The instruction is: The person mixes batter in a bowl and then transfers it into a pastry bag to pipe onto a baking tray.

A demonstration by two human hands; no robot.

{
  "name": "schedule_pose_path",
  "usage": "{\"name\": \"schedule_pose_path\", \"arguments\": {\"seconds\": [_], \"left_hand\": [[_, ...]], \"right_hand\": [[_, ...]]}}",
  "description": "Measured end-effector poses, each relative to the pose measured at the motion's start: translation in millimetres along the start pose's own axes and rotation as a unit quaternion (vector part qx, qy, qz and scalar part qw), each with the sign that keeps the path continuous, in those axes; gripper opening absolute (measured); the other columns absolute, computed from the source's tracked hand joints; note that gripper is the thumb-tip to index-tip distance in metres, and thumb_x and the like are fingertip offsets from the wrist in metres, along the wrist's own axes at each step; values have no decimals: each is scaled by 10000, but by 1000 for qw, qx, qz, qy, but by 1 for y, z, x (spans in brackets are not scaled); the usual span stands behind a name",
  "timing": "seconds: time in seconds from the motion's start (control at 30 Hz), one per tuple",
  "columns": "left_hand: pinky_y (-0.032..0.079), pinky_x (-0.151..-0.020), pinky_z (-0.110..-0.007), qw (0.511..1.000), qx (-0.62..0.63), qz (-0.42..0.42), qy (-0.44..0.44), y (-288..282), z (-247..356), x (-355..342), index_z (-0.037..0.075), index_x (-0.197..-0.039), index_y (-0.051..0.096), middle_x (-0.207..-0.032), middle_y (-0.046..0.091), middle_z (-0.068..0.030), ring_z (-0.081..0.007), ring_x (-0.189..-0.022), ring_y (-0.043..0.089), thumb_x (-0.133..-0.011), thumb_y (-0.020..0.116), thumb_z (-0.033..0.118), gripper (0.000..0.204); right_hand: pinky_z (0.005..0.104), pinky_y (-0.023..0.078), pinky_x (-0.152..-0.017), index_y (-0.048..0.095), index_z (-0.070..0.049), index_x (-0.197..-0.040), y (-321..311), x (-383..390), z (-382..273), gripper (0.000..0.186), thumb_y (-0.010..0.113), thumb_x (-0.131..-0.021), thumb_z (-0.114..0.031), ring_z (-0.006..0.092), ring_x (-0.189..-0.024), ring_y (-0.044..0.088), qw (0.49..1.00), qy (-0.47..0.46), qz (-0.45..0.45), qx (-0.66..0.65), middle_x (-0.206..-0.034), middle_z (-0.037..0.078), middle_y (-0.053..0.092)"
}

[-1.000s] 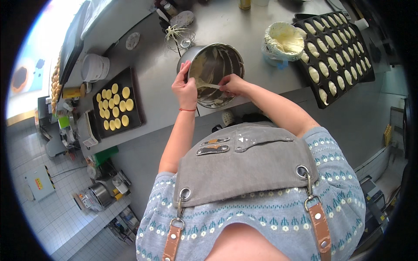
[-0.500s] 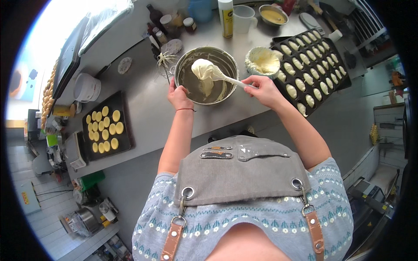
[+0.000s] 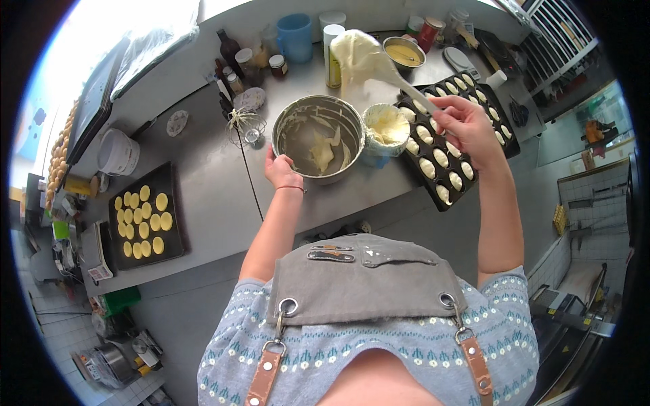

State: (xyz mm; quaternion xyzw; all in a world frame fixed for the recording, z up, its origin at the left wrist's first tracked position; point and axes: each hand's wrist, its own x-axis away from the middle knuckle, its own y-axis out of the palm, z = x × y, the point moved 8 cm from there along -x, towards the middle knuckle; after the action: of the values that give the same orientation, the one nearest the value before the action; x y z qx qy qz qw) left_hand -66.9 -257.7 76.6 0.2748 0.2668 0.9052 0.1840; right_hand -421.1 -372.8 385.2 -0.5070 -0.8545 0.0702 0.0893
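My left hand (image 3: 281, 167) grips the side of a steel bowl (image 3: 318, 174), whose inside is smeared with pale batter. My right hand (image 3: 464, 128) holds a white spatula (image 3: 413, 91) raised to the right of the bowl. Its blade carries a big lump of pale batter (image 3: 355, 57), which hangs down above the gap between the bowl and a plastic-lined container (image 3: 386, 125) full of cream. Beside and behind that container lies a dark moulded tray (image 3: 450, 199) with rows of filled oval cavities, partly hidden by my right hand.
At left are a baking tray (image 3: 172, 203) with yellow rounds and a white tub (image 3: 118, 152). A whisk (image 3: 244, 122) lies left of the bowl. Behind stand bottles, jars, a blue jug (image 3: 294, 37), a small bowl (image 3: 404, 54) of yellow liquid and a scale (image 3: 460, 61).
The spatula, first down inside the bowl, has been lifted out with a lump of batter and moved up and right. The bowl, tipped toward me at first, now sits more level.
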Motion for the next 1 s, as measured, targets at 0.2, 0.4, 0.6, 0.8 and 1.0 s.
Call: {"name": "schedule_pose_path", "arguments": {"seconds": [0.2,0.4,0.6,0.8,1.0], "left_hand": [[509,-702,-261,1000,-20,-4,4,3,-9,1,2,-1332,549,-1172,651,-86,-201,-947,643,-606,394,-210,772],[529,-772,-307,1000,-12,10,-4,-5,5,5,27,-1351,543,-1147,654,-89,-224,-957,640,-602,392,-191,795],[491,-904,-310,986,-139,-28,83,-17,44,11,21,-1354,492,-1201,613,-86,-221,-1069,600,-710,450,-136,665],[457,-983,-328,765,-394,-466,206,89,24,162,3,-1310,481,-1250,560,-99,-190,-1147,563,-922,490,8,388],[415,-1040,-560,872,-166,-219,-405,42,-207,124,122,-1193,534,-1249,514,-37,-200,-1169,501,-1055,451,382,305]], "right_hand": [[160,256,-404,681,-39,-1183,-43,12,7,246,663,-948,-110,-4,-464,395,999,3,49,10,-700,-6,604],[190,361,-475,709,-35,-1133,-58,15,77,236,701,-910,-110,33,-549,520,992,73,70,73,-710,5,634],[368,530,-691,724,-175,-1115,-59,7,117,239,657,-888,-208,269,-782,688,896,43,115,426,-838,104,714],[386,524,-655,733,-236,-1007,-48,10,111,140,659,-893,-206,242,-769,662,801,-92,140,575,-793,36,634],[379,500,-683,752,-242,-1017,-41,-1,113,191,654,-882,-147,218,-784,621,770,-198,112,597,-800,2,606]]}}
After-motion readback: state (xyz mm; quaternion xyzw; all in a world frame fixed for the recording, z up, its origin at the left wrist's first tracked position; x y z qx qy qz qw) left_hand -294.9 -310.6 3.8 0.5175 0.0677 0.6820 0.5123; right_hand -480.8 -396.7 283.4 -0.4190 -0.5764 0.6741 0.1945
